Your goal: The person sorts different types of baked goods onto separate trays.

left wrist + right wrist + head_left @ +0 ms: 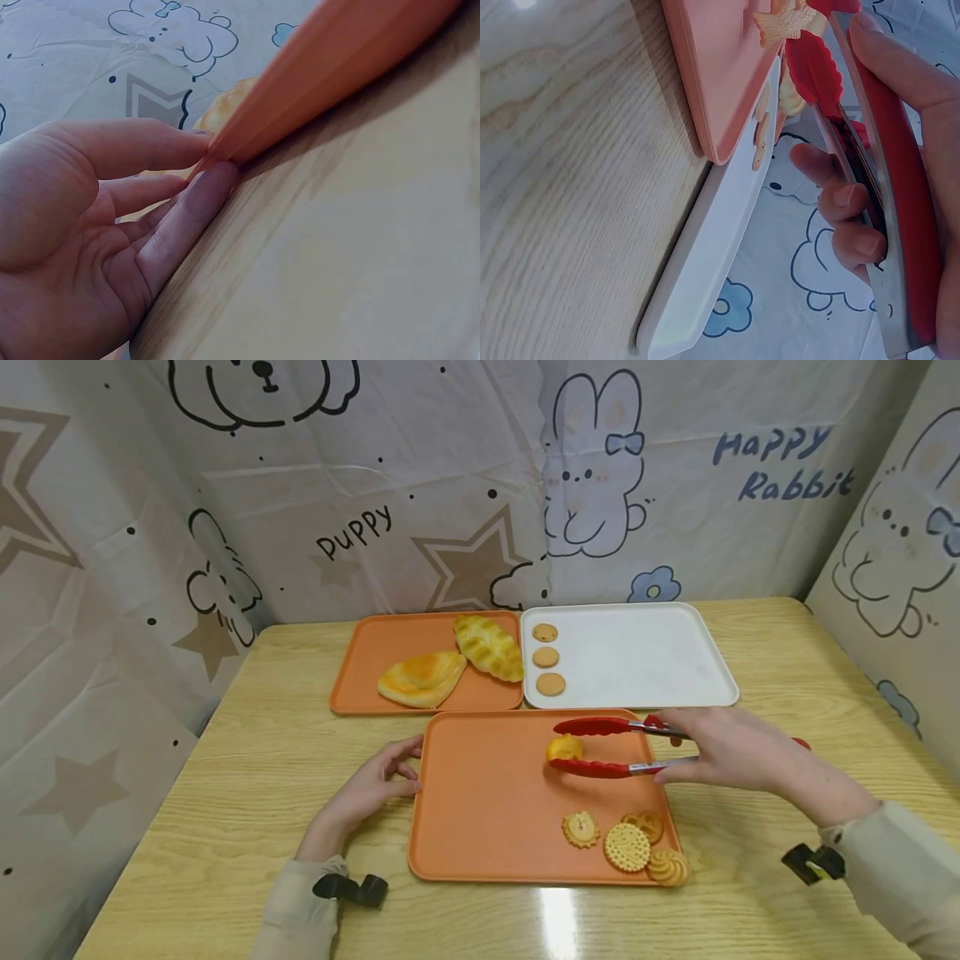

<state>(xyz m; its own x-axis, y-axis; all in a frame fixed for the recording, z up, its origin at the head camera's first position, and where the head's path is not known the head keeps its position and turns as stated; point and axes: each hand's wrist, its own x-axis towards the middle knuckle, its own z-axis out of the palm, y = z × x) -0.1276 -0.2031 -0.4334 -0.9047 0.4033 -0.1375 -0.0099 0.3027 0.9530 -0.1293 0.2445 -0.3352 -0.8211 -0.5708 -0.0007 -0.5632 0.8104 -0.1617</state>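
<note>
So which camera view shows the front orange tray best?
The head view: it shows the front orange tray almost whole from above, biscuits near one corner. The left wrist view shows just part of its side, the left hand pinching the edge; the right wrist view catches only the part around one corner.

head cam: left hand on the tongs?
No, the right hand holds the red tongs, while the left hand pinches the left edge of the front orange tray.

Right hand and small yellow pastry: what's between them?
Red-tipped tongs. The head view shows them extending from the right hand to the small yellow pastry.
</note>
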